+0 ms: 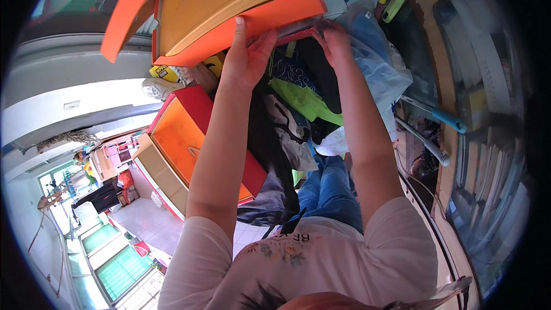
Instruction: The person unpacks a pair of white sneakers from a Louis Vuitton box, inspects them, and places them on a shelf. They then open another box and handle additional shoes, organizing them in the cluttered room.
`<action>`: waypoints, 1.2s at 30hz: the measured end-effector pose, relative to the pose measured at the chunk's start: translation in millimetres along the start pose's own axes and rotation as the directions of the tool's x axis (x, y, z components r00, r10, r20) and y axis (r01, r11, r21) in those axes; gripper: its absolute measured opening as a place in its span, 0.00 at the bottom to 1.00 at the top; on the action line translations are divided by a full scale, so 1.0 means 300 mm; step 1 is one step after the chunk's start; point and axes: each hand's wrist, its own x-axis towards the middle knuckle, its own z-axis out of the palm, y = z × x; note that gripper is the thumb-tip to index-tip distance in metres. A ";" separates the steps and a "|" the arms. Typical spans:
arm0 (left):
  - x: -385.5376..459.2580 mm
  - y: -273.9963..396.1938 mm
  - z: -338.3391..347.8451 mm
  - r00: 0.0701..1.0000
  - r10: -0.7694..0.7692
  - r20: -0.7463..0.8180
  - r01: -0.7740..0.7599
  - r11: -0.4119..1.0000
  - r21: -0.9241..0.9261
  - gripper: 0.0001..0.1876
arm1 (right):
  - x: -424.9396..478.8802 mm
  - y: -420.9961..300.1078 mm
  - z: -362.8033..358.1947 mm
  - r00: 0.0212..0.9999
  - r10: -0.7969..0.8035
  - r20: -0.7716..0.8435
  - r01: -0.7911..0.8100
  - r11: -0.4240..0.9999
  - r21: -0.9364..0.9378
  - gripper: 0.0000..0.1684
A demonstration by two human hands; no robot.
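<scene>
My left hand [249,54] is raised to the orange box [275,13] at the top, its thumb against the box's front side and its fingers at the lower edge. A tan stitched case or bag [215,4] lies in that box. My right hand [333,43] has its fingers curled at a dark, red-edged strip [301,32] just under the box. Whether the fingers grip that strip is hard to tell. Below my hands are a bright green cloth or bag [301,99], dark fabric [267,150] and a patterned dark blue bag [288,66].
An open red box with orange lining [178,133] stands at the left, near a white shoe [159,88]. Translucent plastic bags [379,69] hang at the right, beside poles with a blue handle [447,120]. Books [495,172] stand behind glass at far right.
</scene>
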 end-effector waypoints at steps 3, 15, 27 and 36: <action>0.008 0.005 -0.010 1.000 -0.019 0.000 0.019 1.000 -0.007 0.33 | 0.010 0.001 0.009 0.915 -0.356 0.190 0.404 0.806 -0.434 0.15; 0.002 0.001 -0.019 1.000 -0.013 0.002 0.013 1.000 -0.005 0.28 | 0.080 -0.070 -0.003 0.660 -0.165 0.733 0.646 -0.374 -0.666 0.18; 0.005 -0.019 -0.030 1.000 -0.020 0.020 0.021 0.999 -0.041 0.28 | 0.081 -0.072 0.003 0.662 -0.241 0.709 0.606 -0.385 -0.696 0.15; 0.009 -0.103 0.036 0.990 0.049 -0.134 -0.073 0.981 -0.182 0.22 | 0.105 -0.061 0.016 0.637 0.294 0.713 0.740 -0.491 -0.459 0.23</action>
